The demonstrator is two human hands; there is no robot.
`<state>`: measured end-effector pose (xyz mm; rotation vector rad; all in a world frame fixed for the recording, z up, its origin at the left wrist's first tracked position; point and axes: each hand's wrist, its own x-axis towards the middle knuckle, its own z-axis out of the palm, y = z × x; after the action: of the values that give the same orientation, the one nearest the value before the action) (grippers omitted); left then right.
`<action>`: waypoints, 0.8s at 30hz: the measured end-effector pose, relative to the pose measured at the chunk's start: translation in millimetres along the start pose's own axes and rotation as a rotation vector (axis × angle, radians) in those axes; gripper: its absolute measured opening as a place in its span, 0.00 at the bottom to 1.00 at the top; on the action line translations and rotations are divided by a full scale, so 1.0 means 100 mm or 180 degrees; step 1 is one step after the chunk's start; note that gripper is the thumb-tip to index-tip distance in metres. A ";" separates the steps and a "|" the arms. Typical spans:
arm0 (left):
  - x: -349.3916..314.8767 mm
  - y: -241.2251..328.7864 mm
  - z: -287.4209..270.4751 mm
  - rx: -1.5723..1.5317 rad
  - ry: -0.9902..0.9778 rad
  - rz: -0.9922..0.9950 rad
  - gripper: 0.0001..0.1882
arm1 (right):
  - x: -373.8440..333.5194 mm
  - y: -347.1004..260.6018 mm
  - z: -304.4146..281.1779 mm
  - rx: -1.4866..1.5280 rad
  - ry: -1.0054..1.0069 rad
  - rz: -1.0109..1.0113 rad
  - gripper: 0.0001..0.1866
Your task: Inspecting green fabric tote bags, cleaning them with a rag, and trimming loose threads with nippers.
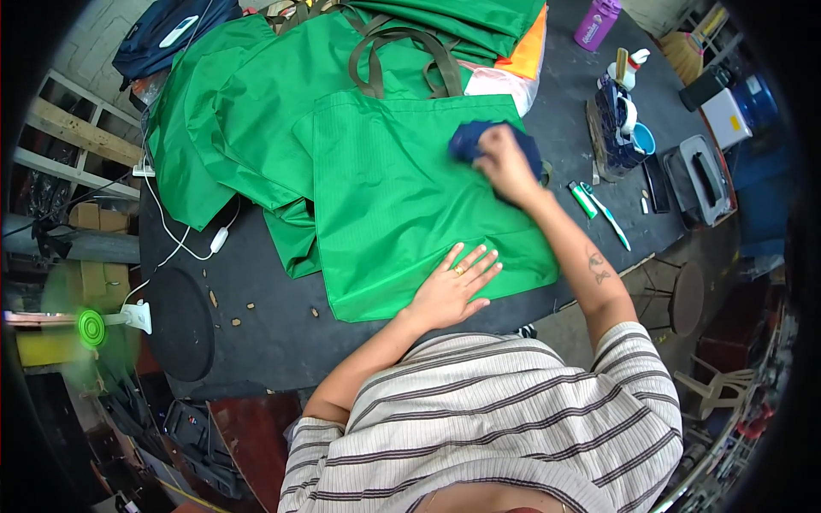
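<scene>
A green tote bag with dark handles lies flat before me on the dark table. My left hand rests on its lower part, fingers stretched out, with a ring on one finger. Bunched in my right hand is a dark blue cloth, pressed against the bag's upper right area. Motion blurs that hand and the cloth's edge. More green bags are heaped to the left and behind.
Right of the bag lie a toothbrush, a small green-and-white item and a phone. A blue holder, a purple bottle and a grey case stand farther right. A fan spins at left, near a white cord.
</scene>
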<state>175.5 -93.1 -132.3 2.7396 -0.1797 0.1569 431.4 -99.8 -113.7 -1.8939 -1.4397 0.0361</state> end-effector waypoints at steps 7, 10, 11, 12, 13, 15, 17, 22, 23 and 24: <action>-0.06 -0.05 0.05 0.0034 0.0073 -0.0032 0.33 | -0.30 -0.70 -0.17 -0.0177 -0.1360 -0.1326 0.20; -0.06 -0.03 0.07 -0.0078 -0.0308 -0.0214 0.34 | -0.62 -0.58 0.07 0.0474 -0.2187 -0.0791 0.29; -0.02 0.00 0.00 0.0020 -0.0368 -0.0188 0.34 | -0.54 -0.41 0.11 0.0574 -0.1911 -0.0681 0.30; 0.00 0.01 0.01 0.0080 0.0077 0.0009 0.34 | -0.43 -0.32 0.11 0.0415 -0.1782 -0.0524 0.30; -0.01 0.01 0.00 0.0098 0.0072 0.0003 0.34 | -0.31 -0.28 0.15 0.0079 -0.1559 -0.0630 0.30; -0.01 0.01 -0.02 0.0026 0.0058 -0.0003 0.34 | -0.19 -0.29 0.36 -0.0351 -0.0938 -0.0455 0.30; -0.01 0.02 -0.01 -0.0007 -0.0017 -0.0062 0.34 | -0.30 -0.37 0.61 -0.0422 -0.0738 -0.0324 0.31; -0.01 0.00 -0.03 -0.0125 -0.0115 -0.0127 0.34 | -0.26 -0.40 0.78 -0.0228 -0.0743 -0.0287 0.35; 0.01 0.00 -0.03 -0.0097 -0.0095 -0.0079 0.34 | -0.13 -0.28 0.82 -0.0378 -0.0537 -0.0298 0.34; 0.02 -0.01 -0.03 -0.0069 -0.0081 -0.0049 0.34 | 0.01 -0.20 0.85 -0.0644 -0.0418 -0.0253 0.29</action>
<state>177.3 -91.7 -129.9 2.7217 -0.1664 0.1152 377.5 -51.9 -163.5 -2.0259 -1.6598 -0.0244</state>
